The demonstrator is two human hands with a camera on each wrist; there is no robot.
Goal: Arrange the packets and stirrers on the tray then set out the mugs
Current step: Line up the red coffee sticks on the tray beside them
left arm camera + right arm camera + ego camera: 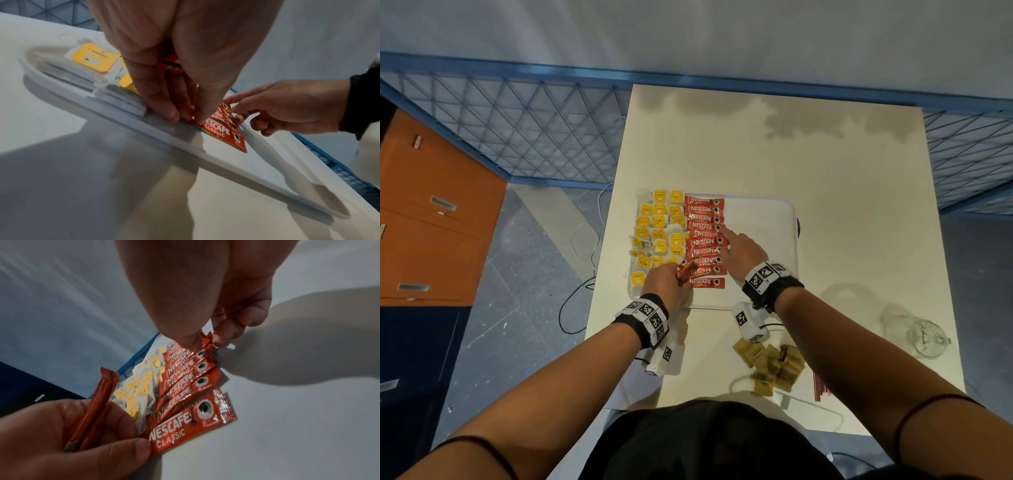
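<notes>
Left grip (666, 286) holding sachets (684, 271), right grip (741, 253) pinching sachet row (703, 244)

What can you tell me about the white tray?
The tray is white, plastic-looking, with rounded corners and a low rim. It lies flat on the table. Yellow tea bags cover its left side, red coffee packets run down its middle; its right side is bare. The left hand, gripping more packets, and right hand touch the row.

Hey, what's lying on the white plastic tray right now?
Yellow-tagged tea bags on the left, a column of red Nescafe coffee sachets beside them. The left hand, gripping spare sachets, and the right hand hide whatever lies beneath them.
</notes>
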